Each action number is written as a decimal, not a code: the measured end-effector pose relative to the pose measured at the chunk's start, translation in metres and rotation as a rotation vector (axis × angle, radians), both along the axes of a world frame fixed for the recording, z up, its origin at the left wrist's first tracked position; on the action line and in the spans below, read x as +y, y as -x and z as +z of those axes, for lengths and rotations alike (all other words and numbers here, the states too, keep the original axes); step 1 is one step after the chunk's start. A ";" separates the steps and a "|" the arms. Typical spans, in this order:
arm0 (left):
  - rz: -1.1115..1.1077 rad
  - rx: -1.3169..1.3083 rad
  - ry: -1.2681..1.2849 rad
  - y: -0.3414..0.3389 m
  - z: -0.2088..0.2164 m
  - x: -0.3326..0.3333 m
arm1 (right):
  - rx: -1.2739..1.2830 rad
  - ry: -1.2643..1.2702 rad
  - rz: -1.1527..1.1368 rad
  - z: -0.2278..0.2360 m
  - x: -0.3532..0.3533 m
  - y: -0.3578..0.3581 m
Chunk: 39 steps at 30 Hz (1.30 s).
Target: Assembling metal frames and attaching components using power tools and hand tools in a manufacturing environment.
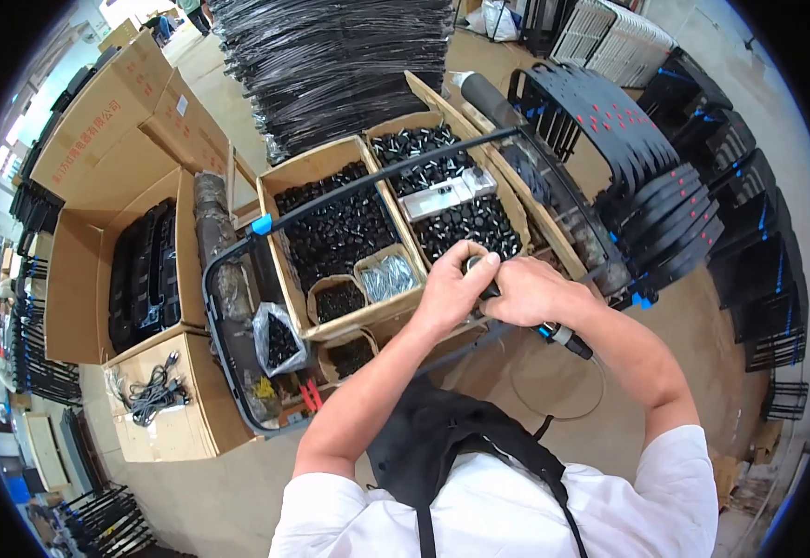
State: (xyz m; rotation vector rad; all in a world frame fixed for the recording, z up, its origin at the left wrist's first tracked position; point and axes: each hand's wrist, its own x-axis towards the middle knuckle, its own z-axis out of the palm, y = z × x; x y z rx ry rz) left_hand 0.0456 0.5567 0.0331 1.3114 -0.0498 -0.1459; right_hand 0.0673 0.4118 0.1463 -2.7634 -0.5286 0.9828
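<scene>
My left hand (458,286) is closed, thumb and fingers pinched around a small black part (469,264) at the front edge of the wooden bin. Its kind is mostly hidden by the fingers. Beside it, touching, my right hand (537,290) is closed with knuckles up. Under the right wrist pokes out a dark cylindrical hand tool (568,340) with a silver and blue ring; the palm covers the rest. A black tubular frame (396,167) with blue tape lies around and across the divided wooden bin (369,153), which holds many black knob-headed screws (345,223).
A white plastic tray (448,193) and a tub of silver screws (388,277) sit in the bin. Left stand an open carton (70,288) and a coiled black cable (156,392). Curved black panels (637,167) are stacked right; a wrapped black stack (340,65) rises behind.
</scene>
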 end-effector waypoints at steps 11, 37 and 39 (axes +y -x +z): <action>0.013 0.054 0.105 0.082 -0.010 -0.058 | -0.144 -0.144 0.020 -0.016 -0.061 0.091; 0.023 -0.012 0.072 0.097 -0.030 -0.059 | -0.168 -0.123 0.011 -0.036 -0.064 0.112; 0.025 -0.002 0.049 0.099 -0.033 -0.059 | -0.178 -0.138 0.017 -0.041 -0.066 0.113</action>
